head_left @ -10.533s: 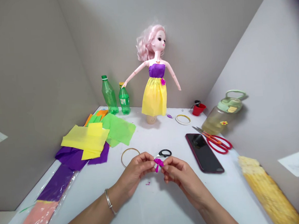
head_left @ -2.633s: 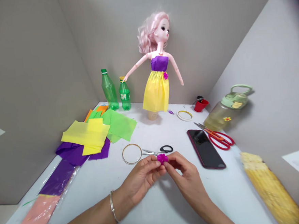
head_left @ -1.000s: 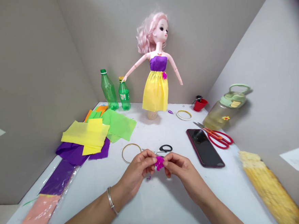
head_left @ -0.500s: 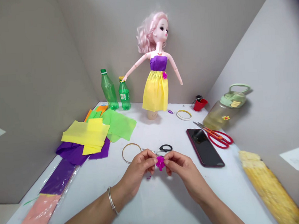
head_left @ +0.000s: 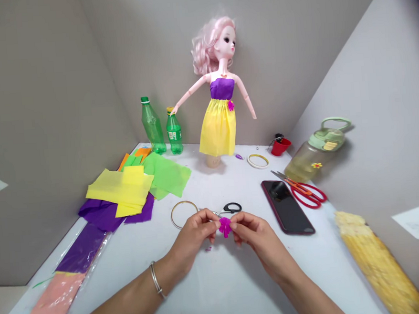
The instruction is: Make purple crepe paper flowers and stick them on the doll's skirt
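Between my left hand (head_left: pixel 192 239) and my right hand (head_left: pixel 253 235), a small magenta crepe-paper flower (head_left: pixel 225 226) is pinched in the fingertips of both. Its lower part hangs in loose strips. Just behind my fingers lie small scissors with black handles (head_left: pixel 232 208), and their blades are partly hidden by my left hand. A thin gold ring (head_left: pixel 184 214) lies behind my left hand. A silver bangle (head_left: pixel 155 277) circles my left wrist. Tiny magenta scraps (head_left: pixel 208 248) lie on the white table (head_left: pixel 218 280) below my hands.
A pink-haired doll (head_left: pixel 222 89) in a purple and yellow paper dress stands at the back, beside green bottles (head_left: pixel 162 129). Crepe-paper sheets (head_left: pixel 120 192) lie left, a phone (head_left: pixel 286 207) and red scissors (head_left: pixel 303 191) lie right, and a yellow roll (head_left: pixel 376 260) lies at the right edge.
My hands have drawn slightly apart, and the flower's strips now hang more loosely below my fingertips. Both hands still hold it.
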